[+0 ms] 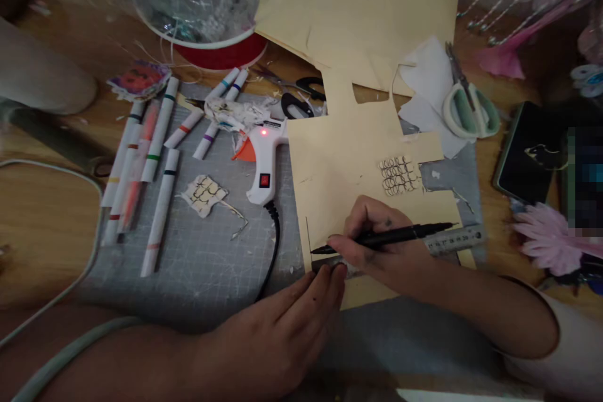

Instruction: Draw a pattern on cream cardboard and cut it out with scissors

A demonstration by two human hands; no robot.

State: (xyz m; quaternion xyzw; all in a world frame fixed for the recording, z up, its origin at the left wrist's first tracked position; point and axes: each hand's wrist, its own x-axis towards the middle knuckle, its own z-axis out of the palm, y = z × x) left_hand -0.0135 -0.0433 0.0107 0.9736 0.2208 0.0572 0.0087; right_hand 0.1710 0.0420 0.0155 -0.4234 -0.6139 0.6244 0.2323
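My right hand (391, 257) is closed round a black double-ended pen (400, 235). The pen's left tip touches the tan card sheet (336, 160) close to the sheet's left edge, beside a short drawn line. Under both hands lies a metal ruler (455, 240), with its numbered end showing at the right. My left hand (292, 326), fingers held together, presses the ruler's other end onto the card. Rows of looped pen marks (398, 176) cover a patch of the card above my right hand. Part of the ruler is hidden behind my right hand.
A white glue gun (264, 160) with a lit red light lies left of the card. Several markers (160, 207) and a cut patterned piece (203, 195) rest on the grey cutting mat (221, 276). Scissors (471, 103) and a phone (525, 151) are at right.
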